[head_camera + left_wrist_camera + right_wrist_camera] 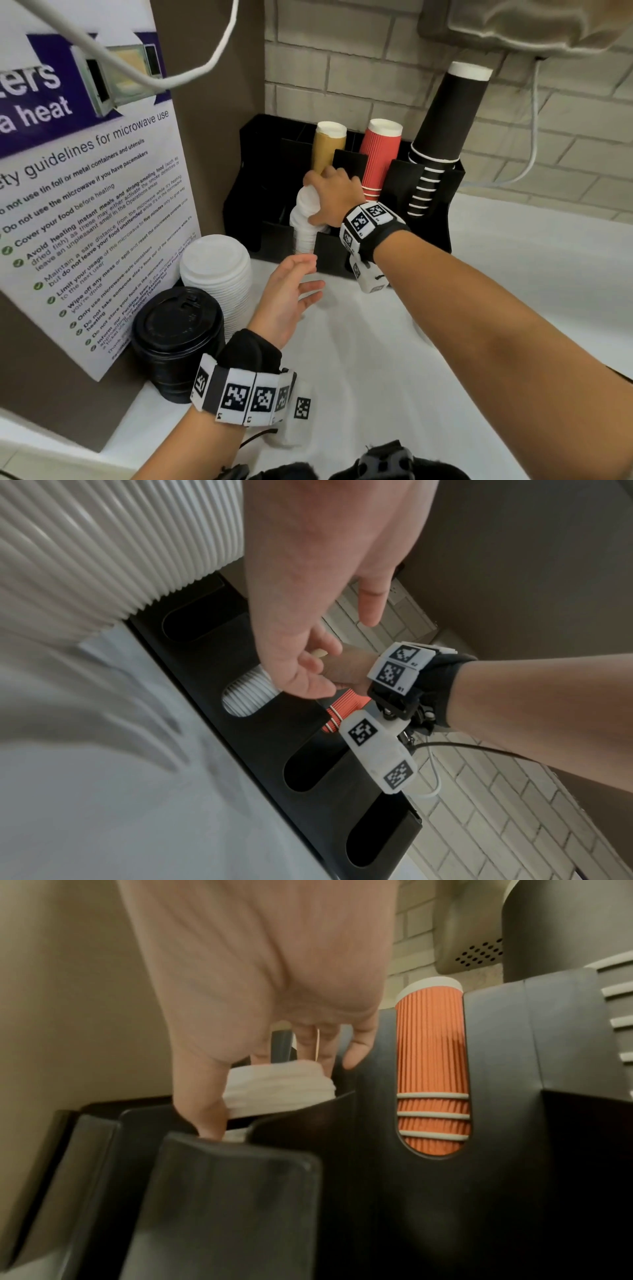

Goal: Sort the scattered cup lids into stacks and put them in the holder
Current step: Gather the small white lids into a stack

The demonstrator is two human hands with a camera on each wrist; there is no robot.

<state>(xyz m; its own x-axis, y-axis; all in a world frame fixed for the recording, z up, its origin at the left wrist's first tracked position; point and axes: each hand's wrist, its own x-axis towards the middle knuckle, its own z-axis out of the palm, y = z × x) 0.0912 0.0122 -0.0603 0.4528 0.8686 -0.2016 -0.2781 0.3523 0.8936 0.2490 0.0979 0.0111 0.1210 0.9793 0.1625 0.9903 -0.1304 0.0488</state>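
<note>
A black holder (431, 226) stands against the tiled wall. My right hand (330, 200) grips a stack of small white lids (305, 219) that stands in a front slot of the holder (240, 1191); in the right wrist view thumb and fingers curl round the small white lids (281, 1091). My left hand (291, 294) hovers open just in front of the holder, fingers spread, holding nothing. A tall stack of larger white lids (217, 274) and a stack of black lids (176, 339) stand on the white counter at the left.
Brown (327, 147), red (378, 154) and black (442, 137) paper cup stacks fill the holder's back slots. A microwave-guidelines poster (89, 192) covers the left wall. A white cable (191, 68) hangs above. The white counter (479, 342) stretches to the right.
</note>
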